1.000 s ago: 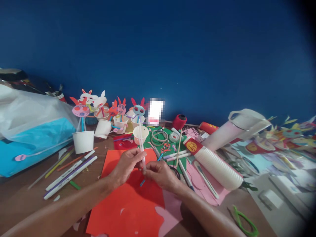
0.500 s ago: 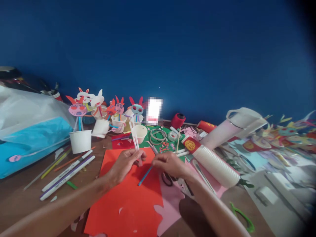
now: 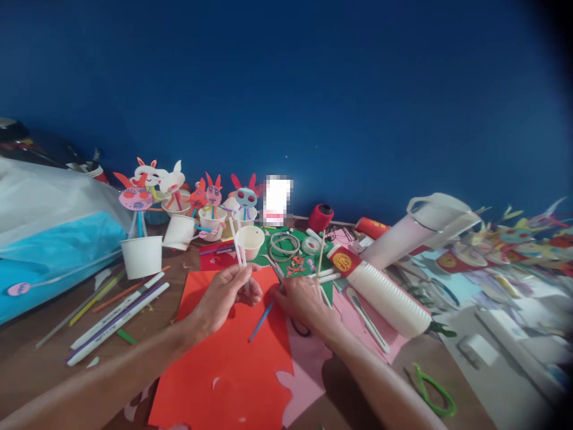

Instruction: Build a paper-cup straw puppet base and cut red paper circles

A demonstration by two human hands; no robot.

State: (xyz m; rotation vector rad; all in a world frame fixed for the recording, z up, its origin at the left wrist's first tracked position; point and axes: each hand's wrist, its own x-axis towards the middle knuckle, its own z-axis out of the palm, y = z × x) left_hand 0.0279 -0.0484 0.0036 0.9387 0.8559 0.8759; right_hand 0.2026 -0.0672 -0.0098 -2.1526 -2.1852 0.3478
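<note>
My left hand [image 3: 233, 292] is closed around a couple of thin white straws [image 3: 239, 242] that stick up above the thumb. Close beside it, my right hand [image 3: 301, 298] pinches a thin blue straw [image 3: 261, 321], whose free end slants down to the left over a red paper sheet [image 3: 224, 370]. A pale wooden stick [image 3: 321, 254] rises behind the right hand; I cannot tell whether the fingers touch it. A white paper cup [image 3: 250, 241] stands just beyond the left hand.
Paper cups with animal-faced straw figures [image 3: 136, 200] line the back left. Markers [image 3: 119, 322] lie at left beside a blue-and-white bag [image 3: 58, 239]. On the right are a stack of cups [image 3: 389, 295], a pitcher [image 3: 412, 233] and a green-handled tool [image 3: 434, 394].
My right hand has turned slightly, its back now showing more, and the blue straw tilts steeper. The white straws in my left hand have shifted a little left. The view moved slightly.
</note>
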